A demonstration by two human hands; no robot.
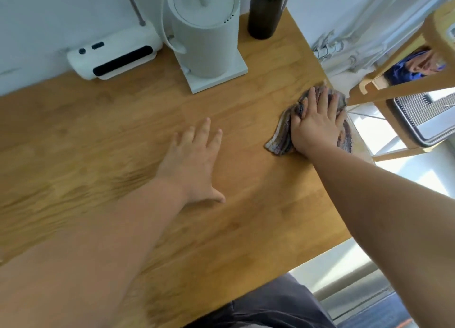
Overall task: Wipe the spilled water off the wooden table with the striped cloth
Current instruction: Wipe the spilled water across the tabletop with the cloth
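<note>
The striped cloth (283, 135) lies bunched at the right edge of the wooden table (123, 135). My right hand (317, 123) presses flat on top of it, fingers spread and pointing away from me. My left hand (194, 157) rests palm down on the bare wood near the middle of the table, fingers apart, holding nothing. Part of the cloth hangs at the table's right edge. I cannot make out any water on the wood; the picture is blurred.
At the back stand a white kettle on a square base (209, 32), a white box-like device (115, 56) to its left and a dark bottle (264, 9) to its right. A wooden chair (403, 86) stands just past the table's right edge.
</note>
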